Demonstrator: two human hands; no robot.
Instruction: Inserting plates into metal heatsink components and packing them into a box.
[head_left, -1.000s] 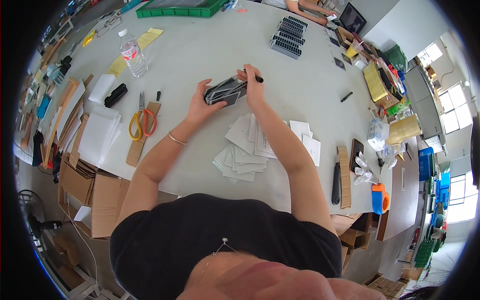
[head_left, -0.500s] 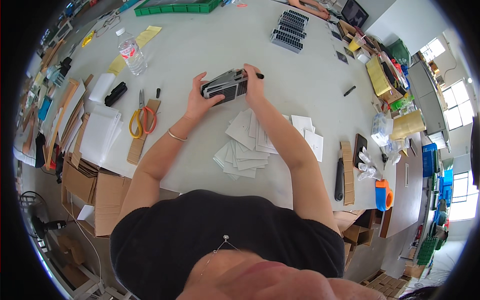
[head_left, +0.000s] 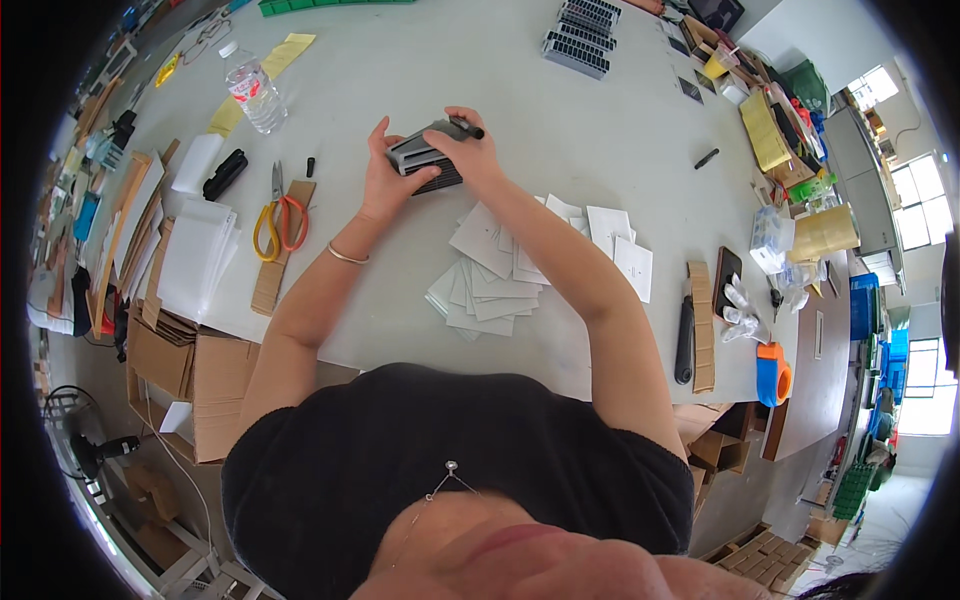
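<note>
- Many cards (head_left: 485,285) lie loose, nearest of all; the right forearm (head_left: 560,235) passes over them, so it is best kept lifted.
- Beyond the cards, slightly left, the stack (head_left: 413,153) sits between left hand (head_left: 385,183) and right hand (head_left: 474,153), both grasping it; even pressure from both thumbs should stop the layers sliding.
- Tucked in the right hand, a pen (head_left: 475,131) juts past the fingers (bare tip or not, I cannot tell) and is best angled clear.
- Farthest beyond the cards, rightward, packs (head_left: 580,47) stand well apart from the hands.
</note>
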